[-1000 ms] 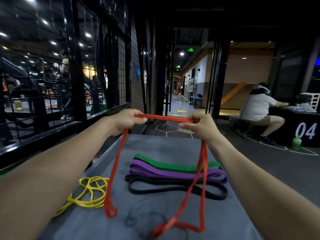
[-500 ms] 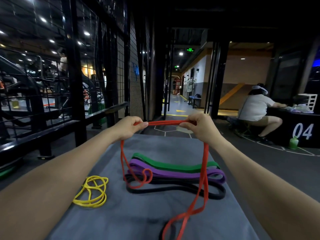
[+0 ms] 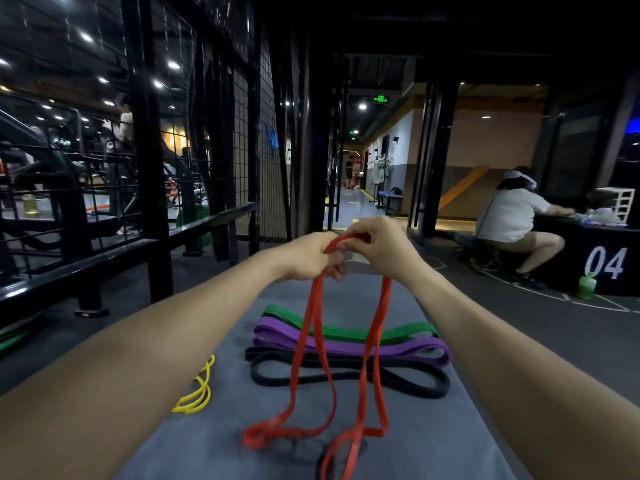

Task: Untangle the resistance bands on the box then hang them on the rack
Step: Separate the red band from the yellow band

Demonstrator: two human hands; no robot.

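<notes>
Red rubber, the red band (image 3: 313,344), hangs in long strands from both hands held close together above the far end of the grey box (image 3: 450,438): the left hand (image 3: 311,256) and the right hand (image 3: 379,242) each pinch its top, and its lower loops trail onto the near part of the box. Flat on the box behind the strands lie a green band (image 3: 398,332), a purple band (image 3: 408,351) and a black band (image 3: 415,386), with a yellow band (image 3: 195,393) coiled at the left edge.
</notes>
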